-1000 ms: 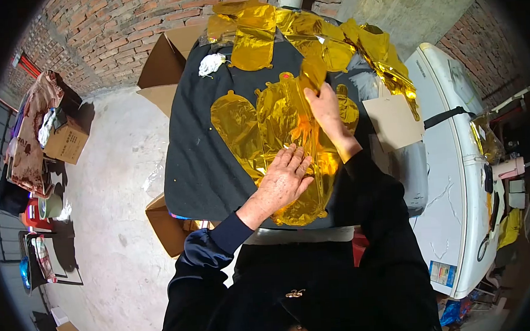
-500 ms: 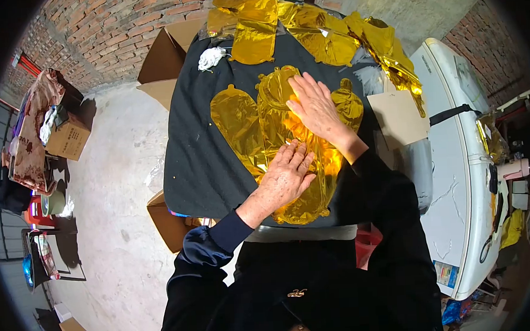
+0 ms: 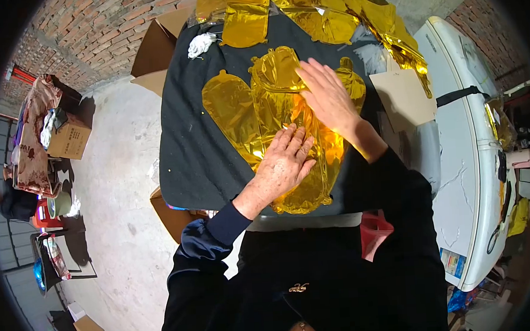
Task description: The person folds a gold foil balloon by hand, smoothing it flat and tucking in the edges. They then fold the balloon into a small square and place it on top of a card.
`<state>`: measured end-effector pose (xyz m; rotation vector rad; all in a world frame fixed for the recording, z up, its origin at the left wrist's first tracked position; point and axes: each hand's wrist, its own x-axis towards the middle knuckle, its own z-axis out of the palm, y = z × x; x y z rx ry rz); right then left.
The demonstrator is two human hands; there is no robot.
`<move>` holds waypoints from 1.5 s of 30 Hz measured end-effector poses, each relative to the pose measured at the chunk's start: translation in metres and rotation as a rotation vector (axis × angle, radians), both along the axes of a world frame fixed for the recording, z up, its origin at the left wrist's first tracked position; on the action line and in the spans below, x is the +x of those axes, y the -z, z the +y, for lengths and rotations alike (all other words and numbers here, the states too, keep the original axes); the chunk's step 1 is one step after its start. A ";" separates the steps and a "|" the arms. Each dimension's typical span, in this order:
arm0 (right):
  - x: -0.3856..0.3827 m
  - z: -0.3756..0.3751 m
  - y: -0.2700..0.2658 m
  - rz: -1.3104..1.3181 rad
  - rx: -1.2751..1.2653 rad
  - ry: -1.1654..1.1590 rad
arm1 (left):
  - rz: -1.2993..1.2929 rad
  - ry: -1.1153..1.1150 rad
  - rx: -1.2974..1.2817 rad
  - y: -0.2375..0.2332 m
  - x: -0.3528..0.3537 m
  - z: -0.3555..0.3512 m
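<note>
Here, left hand on foil; right hand, perhaps.

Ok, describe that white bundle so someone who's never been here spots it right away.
Start from the large black cloth in mid-view. Go to its far-left corner, just left of a flat gold foil piece near the far edge. The white bundle there is small, crumpled and dull, unlike the shiny gold beside it.

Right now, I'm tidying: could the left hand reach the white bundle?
Probably yes, with a forward stretch: the left hand rests on gold foil, and only flat foil and black cloth lie toward the white bundle.
</note>
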<state>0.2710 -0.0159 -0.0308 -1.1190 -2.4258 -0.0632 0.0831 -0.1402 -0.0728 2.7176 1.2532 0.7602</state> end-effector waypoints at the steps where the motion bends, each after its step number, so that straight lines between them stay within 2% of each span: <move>1: 0.012 -0.010 0.001 -0.020 0.055 0.001 | -0.001 0.000 0.003 -0.002 0.000 0.000; 6: 0.032 -0.041 0.014 -0.063 0.182 0.022 | -0.012 -0.001 0.009 0.000 0.000 0.002; 10: 0.018 -0.034 0.011 -0.055 0.064 0.059 | 0.009 -0.007 0.024 -0.002 0.000 0.001; 19: -0.020 -0.009 0.048 -0.139 0.038 0.162 | -0.032 -0.013 -0.010 -0.004 0.001 0.002; 22: -0.022 -0.006 0.053 -0.090 0.040 0.143 | -0.128 -0.009 -0.109 -0.015 -0.002 0.000; 25: -0.021 -0.009 0.052 -0.084 0.007 0.137 | 0.014 -0.065 -0.009 -0.043 -0.011 0.004; 30: -0.020 -0.003 0.063 -0.023 -0.039 0.111 | -0.163 0.017 0.009 -0.064 -0.014 0.076; 32: -0.022 0.000 0.069 0.054 0.015 0.064 | -0.112 0.044 -0.075 -0.046 -0.009 0.116; 33: -0.022 0.001 0.071 -0.016 0.033 0.100 | -0.106 0.061 -0.232 -0.040 -0.007 0.132; 35: -0.021 0.000 0.075 -0.158 0.063 0.177 | -0.020 0.050 -0.342 -0.031 -0.002 0.156; 37: -0.020 -0.002 0.070 -0.124 0.067 0.152 | 0.049 0.027 -0.411 -0.021 -0.001 0.167; 39: -0.024 -0.003 0.066 -0.034 0.122 0.141 | 0.049 0.003 -0.369 -0.011 -0.005 0.174; 43: -0.023 -0.007 0.056 -0.073 0.035 0.144 | 0.146 -0.069 -0.233 0.006 -0.010 0.186; 45: -0.023 -0.007 0.059 -0.072 0.071 0.150 | 0.192 -0.120 -0.120 0.009 -0.009 0.194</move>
